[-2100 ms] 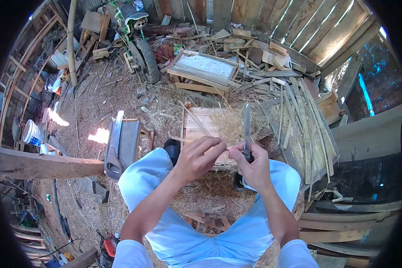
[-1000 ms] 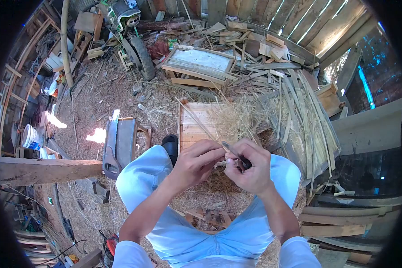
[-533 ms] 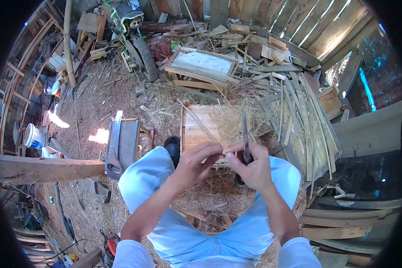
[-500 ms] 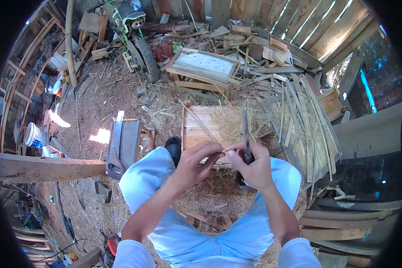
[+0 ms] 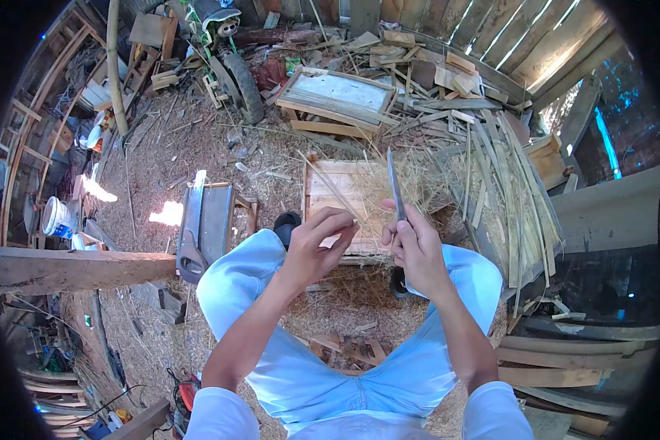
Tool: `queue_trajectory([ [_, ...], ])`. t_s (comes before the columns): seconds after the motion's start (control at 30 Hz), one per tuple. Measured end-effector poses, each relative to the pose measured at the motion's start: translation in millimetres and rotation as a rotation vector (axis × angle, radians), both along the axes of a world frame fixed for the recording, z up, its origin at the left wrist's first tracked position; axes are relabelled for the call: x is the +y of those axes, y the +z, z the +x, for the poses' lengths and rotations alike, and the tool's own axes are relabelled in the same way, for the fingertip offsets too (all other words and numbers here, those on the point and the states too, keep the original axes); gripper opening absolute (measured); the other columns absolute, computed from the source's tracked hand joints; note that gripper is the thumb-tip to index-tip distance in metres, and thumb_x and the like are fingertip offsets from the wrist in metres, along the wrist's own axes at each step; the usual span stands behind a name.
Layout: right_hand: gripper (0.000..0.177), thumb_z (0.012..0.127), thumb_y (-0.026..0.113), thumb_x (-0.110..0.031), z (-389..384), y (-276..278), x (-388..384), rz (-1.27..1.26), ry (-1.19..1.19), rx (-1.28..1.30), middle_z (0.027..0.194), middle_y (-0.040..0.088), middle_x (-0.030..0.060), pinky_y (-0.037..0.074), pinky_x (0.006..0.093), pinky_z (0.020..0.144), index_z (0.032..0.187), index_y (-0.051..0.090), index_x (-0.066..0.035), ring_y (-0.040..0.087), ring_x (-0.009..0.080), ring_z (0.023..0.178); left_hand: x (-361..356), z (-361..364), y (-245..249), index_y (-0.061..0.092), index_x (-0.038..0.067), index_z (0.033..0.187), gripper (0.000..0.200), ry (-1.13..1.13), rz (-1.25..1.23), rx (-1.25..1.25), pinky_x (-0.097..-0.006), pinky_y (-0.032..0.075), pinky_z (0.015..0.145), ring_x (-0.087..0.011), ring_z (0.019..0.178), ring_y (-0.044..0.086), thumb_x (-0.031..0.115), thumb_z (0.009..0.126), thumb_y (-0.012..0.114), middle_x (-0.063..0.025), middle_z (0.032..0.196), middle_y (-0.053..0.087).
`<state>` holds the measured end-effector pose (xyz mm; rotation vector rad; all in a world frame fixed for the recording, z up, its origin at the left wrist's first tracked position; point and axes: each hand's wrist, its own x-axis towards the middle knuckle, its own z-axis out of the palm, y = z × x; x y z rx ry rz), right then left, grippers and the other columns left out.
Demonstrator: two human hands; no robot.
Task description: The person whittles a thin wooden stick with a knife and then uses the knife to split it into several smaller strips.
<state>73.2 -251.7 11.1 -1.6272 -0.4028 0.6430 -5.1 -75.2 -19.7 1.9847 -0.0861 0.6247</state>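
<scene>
A person in light blue trousers (image 5: 323,374) sits in a cluttered wooden shed, both hands raised over the knees; the right hand (image 5: 416,249) is closed round the handle of a knife (image 5: 393,183), its narrow blade standing nearly upright and pointing away from the body; the left hand (image 5: 317,246), just beside it but apart, has thumb and fingertips pinched together on the near end of a thin bamboo sliver (image 5: 328,189), which slants up and to the left from the fingers; below the hands lies a slatted wooden panel (image 5: 317,209) on the sawdust floor, partly covered by a heap of pale shavings (image 5: 422,183); a dark shoe (image 5: 287,222) shows at the panel's near left corner; to the left a handsaw (image 5: 191,235) rests on a small stool (image 5: 221,216); long split bamboo strips (image 5: 513,213) are piled to the right; farther back lie a shallow wooden frame (image 5: 341,92) and a rubber wheel (image 5: 243,92); a white bucket (image 5: 53,218) stands at far left above a heavy timber beam (image 5: 73,268)
</scene>
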Motion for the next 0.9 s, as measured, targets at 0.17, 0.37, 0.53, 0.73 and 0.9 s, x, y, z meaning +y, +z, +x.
queue_trajectory([
  [0.17,0.037,0.097,0.034,-0.014,-10.2,4.0,2.9,-0.062,0.089,-0.102,0.072,0.054,0.0041,0.038,0.0239,0.053,0.131,0.043,-0.002,0.043,0.0071,0.056,-3.9,3.8,-3.0,0.062,0.0,0.099,0.025,-0.002,0.024,-0.018,-0.0274,0.058,0.071,-0.0174,0.081,0.066,-0.008,0.077,0.066,-0.0097,0.092,0.063],
  [0.37,0.033,0.095,0.037,-0.012,-32.1,15.5,9.8,-0.173,0.084,-0.236,0.075,0.058,0.0256,0.044,0.0459,0.069,0.126,0.037,-0.001,0.061,0.0423,0.076,-9.3,-1.4,-3.7,0.062,0.001,0.099,0.025,-0.04,-0.008,0.01,-0.0272,0.058,0.073,-0.0183,0.083,0.067,-0.009,0.076,0.067,-0.0104,0.094,0.064],
  [0.53,0.03,0.095,0.036,-0.01,-31.5,22.6,8.1,-0.164,0.1,-0.253,0.076,0.057,0.0252,0.044,0.0464,0.066,0.124,0.037,0.0,0.061,0.0422,0.073,-9.0,-2.1,0.0,0.065,0.002,0.096,0.025,0.001,0.096,-0.009,-0.0277,0.056,0.067,-0.0212,0.081,0.068,-0.006,0.073,0.07,-0.0108,0.092,0.065],
  [0.73,0.03,0.099,0.037,-0.019,-35.1,12.1,6.3,-0.119,0.091,-0.308,0.07,0.051,0.0104,0.041,0.0338,0.057,0.122,0.043,-0.002,0.05,0.017,0.06,-9.5,-5.6,-0.7,0.063,0.002,0.102,0.029,-0.024,0.129,0.0,-0.0329,0.053,0.064,-0.0257,0.078,0.065,-0.004,0.075,0.069,-0.0117,0.094,0.062],
  [0.9,0.029,0.099,0.037,-0.018,-38.2,11.7,6.0,-0.127,0.097,-0.303,0.07,0.052,0.0117,0.042,0.0341,0.058,0.121,0.041,0.0,0.052,0.0179,0.061,-11.1,-7.9,1.1,0.062,0.002,0.102,0.029,-0.038,0.131,0.018,-0.0329,0.055,0.062,-0.0262,0.076,0.065,-0.004,0.075,0.069,-0.012,0.094,0.063],
])
